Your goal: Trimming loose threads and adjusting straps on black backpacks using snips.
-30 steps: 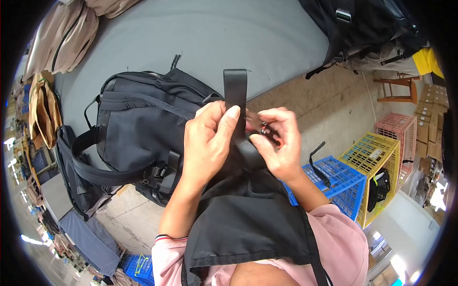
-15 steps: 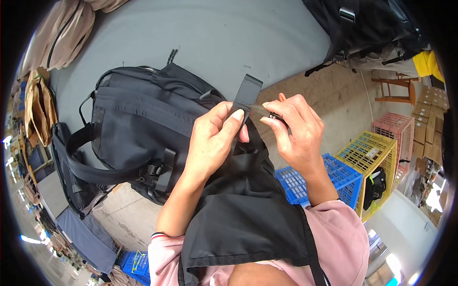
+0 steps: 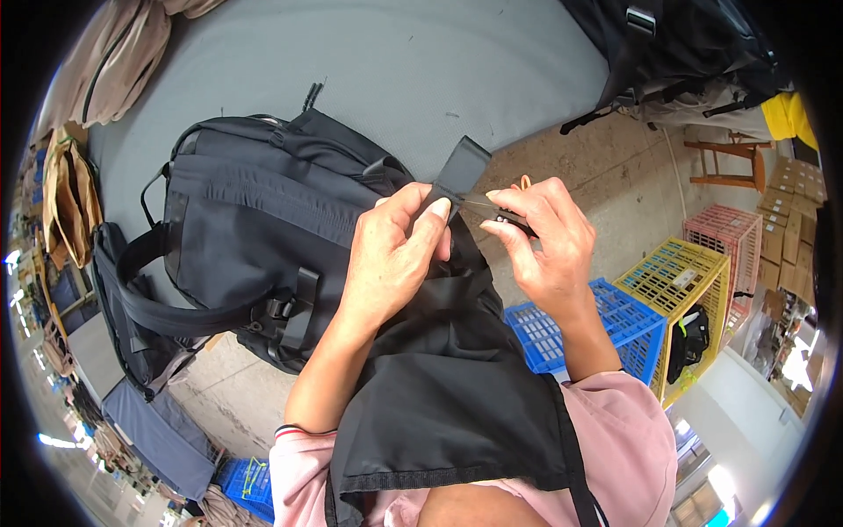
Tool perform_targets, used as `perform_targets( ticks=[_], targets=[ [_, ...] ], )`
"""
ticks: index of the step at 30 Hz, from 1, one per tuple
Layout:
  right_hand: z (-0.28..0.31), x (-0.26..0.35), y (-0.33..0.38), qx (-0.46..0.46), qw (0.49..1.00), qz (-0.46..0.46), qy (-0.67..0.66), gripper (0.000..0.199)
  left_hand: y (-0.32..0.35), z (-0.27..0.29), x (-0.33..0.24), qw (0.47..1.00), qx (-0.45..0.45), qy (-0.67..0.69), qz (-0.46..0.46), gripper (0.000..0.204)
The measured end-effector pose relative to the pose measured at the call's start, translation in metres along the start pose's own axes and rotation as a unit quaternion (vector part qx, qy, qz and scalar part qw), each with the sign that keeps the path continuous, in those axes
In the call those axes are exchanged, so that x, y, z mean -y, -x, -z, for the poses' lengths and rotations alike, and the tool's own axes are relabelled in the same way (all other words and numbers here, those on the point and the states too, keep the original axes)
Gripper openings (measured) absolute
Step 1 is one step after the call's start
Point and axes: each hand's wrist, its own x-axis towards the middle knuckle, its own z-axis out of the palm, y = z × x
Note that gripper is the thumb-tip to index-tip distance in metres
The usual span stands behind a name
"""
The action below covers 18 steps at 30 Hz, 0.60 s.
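The grey table [image 3: 369, 70] spreads beneath a black backpack [image 3: 255, 220], which lies at its near edge with its lower part overhanging. Just beside the pack's right end, the left hand [image 3: 386, 246] has its grip pinched, thumb on top, around a flat black strap [image 3: 464, 165] whose free end points up and to the right. The right hand [image 3: 555, 246] pinches a small dark tool [image 3: 516, 222] between thumb and fingers, its thin tip (fine as a needle) at the strap's edge.

Pink short-sleeved top [image 3: 628, 430], left cuff [image 3: 304, 431] striped; plain black apron [image 3: 457, 422].
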Motion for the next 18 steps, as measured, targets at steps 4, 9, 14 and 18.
perform_targets(
  ticks=[4, 9, 14, 18],
  targets=[
    [0.0, -0.005, 0.003, -0.005, 1.0, 0.019, 0.015, 0.027, 0.0, 0.001, -0.002, 1.0, 0.007, -0.014, 0.021, 0.018],
    [0.006, -0.007, -0.002, -0.022, 1.0, 0.015, -0.013, 0.027, -0.002, 0.003, 0.005, 0.999, 0.027, -0.014, 0.012, 0.017],
    [0.013, -0.013, -0.011, 0.062, 0.998, 0.008, -0.019, 0.025, -0.001, 0.004, 0.003, 0.998, 0.037, -0.04, 0.011, 0.019],
    [0.018, -0.021, -0.019, 0.092, 0.993, 0.074, 0.004, 0.025, -0.004, 0.008, -0.003, 0.995, 0.058, -0.075, 0.025, 0.019]
  ],
)
